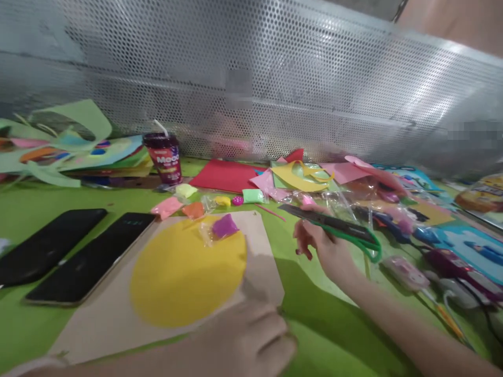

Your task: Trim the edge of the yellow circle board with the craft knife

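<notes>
My right hand [326, 248] is closed around green-handled scissors [338, 229], blades pointing left, held just above the green table to the right of a beige card [259, 262]. A large yellow paper circle [184, 275] lies on that card. My left hand [247, 340] rests at the card's near right corner with its fingers curled down on it; whether it grips anything is unclear. A small bag of purple clay [223, 226] sits on the circle's far edge.
Two black phones [51, 243] [92, 259] lie at the left. A dark cup with a straw [167, 156], small clay packets [192, 209], red and yellow paper sheets [228, 175], plastic-wrapped toy packs [432, 246] and paper scraps [70, 141] crowd the back. A perforated metal wall [275, 78] stands behind.
</notes>
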`<state>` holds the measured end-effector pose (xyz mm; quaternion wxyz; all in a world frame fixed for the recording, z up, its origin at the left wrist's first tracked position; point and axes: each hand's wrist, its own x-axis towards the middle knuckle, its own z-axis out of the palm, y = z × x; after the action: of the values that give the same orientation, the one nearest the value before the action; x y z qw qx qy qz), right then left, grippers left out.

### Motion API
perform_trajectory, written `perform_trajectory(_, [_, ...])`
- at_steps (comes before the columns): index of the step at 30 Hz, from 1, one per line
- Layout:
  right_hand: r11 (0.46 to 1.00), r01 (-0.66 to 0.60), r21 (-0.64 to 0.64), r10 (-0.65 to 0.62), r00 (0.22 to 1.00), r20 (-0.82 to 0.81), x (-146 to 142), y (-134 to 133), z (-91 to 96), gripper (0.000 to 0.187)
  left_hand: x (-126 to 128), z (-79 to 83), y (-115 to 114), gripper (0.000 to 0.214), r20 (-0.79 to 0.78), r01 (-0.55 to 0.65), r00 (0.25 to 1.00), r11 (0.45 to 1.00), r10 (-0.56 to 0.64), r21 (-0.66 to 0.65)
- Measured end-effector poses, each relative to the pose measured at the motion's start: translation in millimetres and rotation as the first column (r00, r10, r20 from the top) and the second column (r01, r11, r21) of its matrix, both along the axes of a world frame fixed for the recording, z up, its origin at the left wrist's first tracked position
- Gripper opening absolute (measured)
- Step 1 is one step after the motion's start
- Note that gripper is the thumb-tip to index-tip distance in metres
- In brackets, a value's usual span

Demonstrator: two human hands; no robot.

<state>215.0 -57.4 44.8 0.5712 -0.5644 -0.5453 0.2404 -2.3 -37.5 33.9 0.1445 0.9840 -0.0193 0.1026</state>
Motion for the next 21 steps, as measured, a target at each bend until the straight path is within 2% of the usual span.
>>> perform_trajectory(3, [0.998, 0.064, -0.013, -0.065, 0.993, -0.097, 6.4, 1.8, -4.3, 0.016, 2.0, -6.5, 13.4, 0.035, 0.048, -0.117, 0.992, 0.987, 0.113, 0.111])
perform_trajectory(7, [0.992, 0.124, -0.023, -0.126, 0.984, -0.125, 8.5, -2.9, -9.6, 0.023, -1.2, -31.4, 22.0, 0.044, 0.123, -0.152, 0.983, 0.983, 0.139, 0.103])
perform_trajectory(9, [0.994, 0.105, -0.023, -0.106, 0.989, -0.100, 5.1, -6.4, -11.1, 0.021, -3.1, -39.9, 22.0, 0.042, 0.192, -0.159, 0.973, 0.974, 0.127, 0.163])
perform_trajectory(12, [0.998, 0.068, -0.001, -0.067, 0.998, 0.013, -0.1, -14.3, -12.1, 0.011, -4.1, -44.4, 21.4, 0.031, 0.282, -0.190, 0.953, 0.943, 0.110, 0.273])
perform_trajectory(14, [1.000, 0.000, 0.008, -0.001, 0.994, 0.108, -0.4, -22.3, -11.3, 0.009, -4.1, -44.7, 22.8, 0.029, 0.284, -0.204, 0.951, 0.935, 0.119, 0.291])
perform_trajectory(18, [0.983, -0.174, -0.059, 0.183, 0.935, 0.304, 6.4, -37.1, -7.3, 0.017, -4.7, -47.9, 28.5, 0.032, 0.208, -0.164, 0.971, 0.960, 0.117, 0.226])
perform_trajectory(21, [0.989, -0.144, -0.021, 0.140, 0.899, 0.415, 8.0, -38.5, -5.5, 0.004, -5.3, -52.6, 28.8, 0.035, 0.214, -0.161, 0.970, 0.968, 0.119, 0.192])
